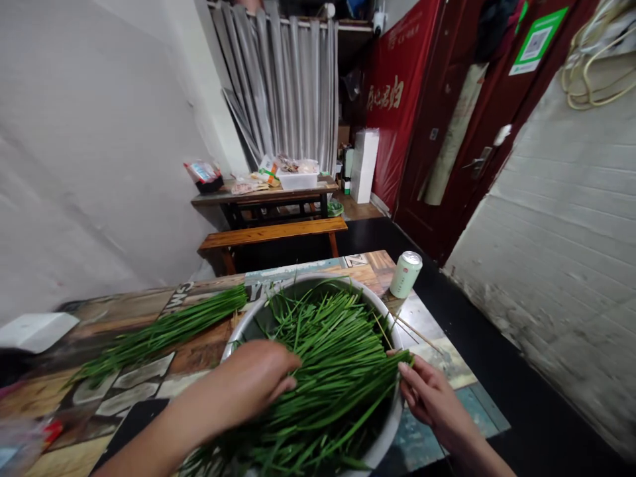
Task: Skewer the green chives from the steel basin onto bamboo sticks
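Left hand [258, 381] lies palm-down on the chives [328, 371], fingers curled loosely over the stalks. Looks like it is pressing them flat rather than closing on any; grip half-curled, and I can't tell whether any stalk is held underneath. Right hand [430, 397] is at the bowl's right rim, fingers partly open, thumb and forefinger pinching the tips of a few chive stalks where they stick out over the edge.

The chives fill a wide metal bowl [397, 417] at the near edge of the table [209, 351], stalks mostly lying in one direction toward the right, which puts the ends within reach of the right hand.

A second bunch of chives [169, 331] lies straight on the table left of the bowl, apart from it, kept separate from the pile. A thin wooden skewer [415, 333] sits just right of the bowl. A green can [406, 274] stands upright at the far right corner. A white box [34, 330] is at the far left.

Beyond: a wooden bench [273, 233] and another table with containers [297, 177].
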Demonstrator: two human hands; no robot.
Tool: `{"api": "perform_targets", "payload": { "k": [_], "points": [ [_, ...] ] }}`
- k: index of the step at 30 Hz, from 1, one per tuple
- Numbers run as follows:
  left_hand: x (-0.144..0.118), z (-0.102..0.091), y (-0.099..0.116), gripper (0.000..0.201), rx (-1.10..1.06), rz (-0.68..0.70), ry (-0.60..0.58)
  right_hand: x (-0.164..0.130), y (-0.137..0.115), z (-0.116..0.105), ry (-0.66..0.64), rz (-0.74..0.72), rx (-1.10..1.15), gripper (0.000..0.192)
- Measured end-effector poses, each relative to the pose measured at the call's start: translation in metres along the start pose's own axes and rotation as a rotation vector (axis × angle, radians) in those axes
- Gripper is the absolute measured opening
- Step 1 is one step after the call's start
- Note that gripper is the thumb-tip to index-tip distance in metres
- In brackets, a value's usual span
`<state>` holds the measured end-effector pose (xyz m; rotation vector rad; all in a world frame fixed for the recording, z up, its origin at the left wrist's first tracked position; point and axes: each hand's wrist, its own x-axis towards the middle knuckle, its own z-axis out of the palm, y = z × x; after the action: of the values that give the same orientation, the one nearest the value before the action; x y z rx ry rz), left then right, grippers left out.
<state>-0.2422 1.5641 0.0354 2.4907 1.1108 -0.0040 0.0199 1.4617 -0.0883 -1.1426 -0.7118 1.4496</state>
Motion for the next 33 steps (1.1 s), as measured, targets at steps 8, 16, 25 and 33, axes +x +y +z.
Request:
{"api": "perform_targets", "payload": {
  "k": [8, 16, 25, 33],
  "points": [
    [0.14, 0.049, -0.003, 0.014, -0.056, 0.18, -0.149, 0.004, 0.004, 0.004, 0.138, -0.022, -0.027, 0.031],
    [0.132, 0.064, -0.001, 0.011, -0.021, 0.101, -0.062, -0.005, 0.008, -0.001, 0.085, -0.057, -0.07, 0.03],
    [0.094, 0.089, 0.016, 0.023, -0.091, -0.075, 0.251, -0.011, 0.007, -0.026, -0.1, 0.005, -0.156, 0.032],
    [0.085, 0.09, 0.026, 0.017, 0.0, -0.178, 0.317, 0.007, -0.011, -0.028, -0.171, -0.058, -0.249, 0.033]
  ]
}}
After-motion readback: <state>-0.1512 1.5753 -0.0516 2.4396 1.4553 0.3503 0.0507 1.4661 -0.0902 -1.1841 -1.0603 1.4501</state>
